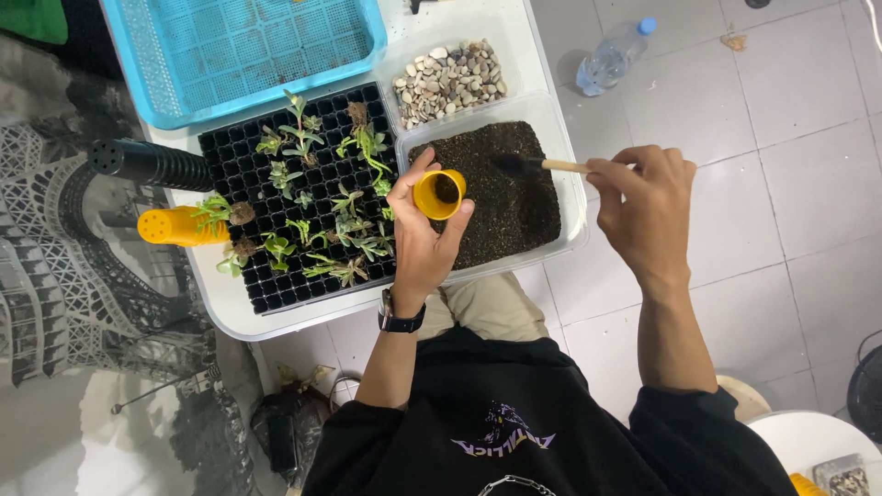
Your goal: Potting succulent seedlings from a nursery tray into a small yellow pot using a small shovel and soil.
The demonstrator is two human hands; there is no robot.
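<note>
- Left hand (421, 234) grips small yellow pot (438, 194) at frame centre
- Right hand (643, 207) pinches wooden-handled scoop (537, 165) over soil tub (501, 188)
- Best to keep the pot upright beside the tub's soil, tipping gently

Glossy yellow plastic pot (438, 194), wooden-handled scoop (542, 165), coarse dark soil (514, 207).

The blue plastic mesh tray (243, 50) runs off the top edge, so its far end doesn't show. The head of the small wooden-handled tool (537, 165) is a dark blur against the soil, can't tell its shape. The black round thing (865, 390) at the right edge is cut off too, same for the white round surface (808, 441) in the bottom corner.
</note>
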